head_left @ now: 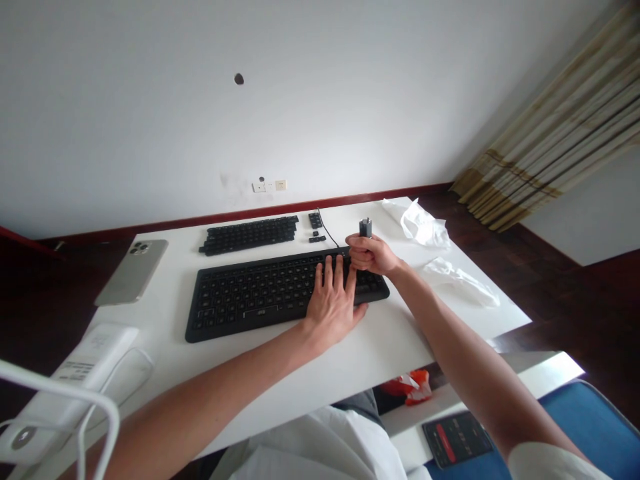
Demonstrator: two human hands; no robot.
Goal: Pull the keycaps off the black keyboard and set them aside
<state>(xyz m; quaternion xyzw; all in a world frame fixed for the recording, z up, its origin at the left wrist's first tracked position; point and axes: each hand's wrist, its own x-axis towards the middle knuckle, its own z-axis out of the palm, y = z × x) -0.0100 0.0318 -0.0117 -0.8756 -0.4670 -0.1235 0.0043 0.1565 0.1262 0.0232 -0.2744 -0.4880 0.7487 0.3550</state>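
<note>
Pressing the left hand (pixel 331 310) flat on the right part of a long black rectangular keyboard (pixel 240 293), fingers extended and slightly spread, thumb out past the near edge. Gripping a short dark block-shaped tool with a metal top end (pixel 366 228) in the closed right hand (pixel 371 255), upright above the far right part of the keyboard. Hard to tell where the tool's lower end sits, hidden by the fist. Blocking the view of many keys with both hands, the left index finger ending right by the right fist.

Just beyond the hands, a thin black cable (pixel 327 231) running up to the keyboard's back edge; past the left fingertips, small groups of black keycaps (pixel 315 220), and farther left, a wide block of black keycaps in rows (pixel 250 235). Right of the right hand, two crumpled translucent white plastic bags (pixel 425 225) on the white tabletop (pixel 173 267). Well left of the left hand, a silver-grey phone with camera lenses (pixel 133 275); nearer, a long white power strip (pixel 107 340) and a thick white cable (pixel 60 385), looping in front of the left forearm.
</note>
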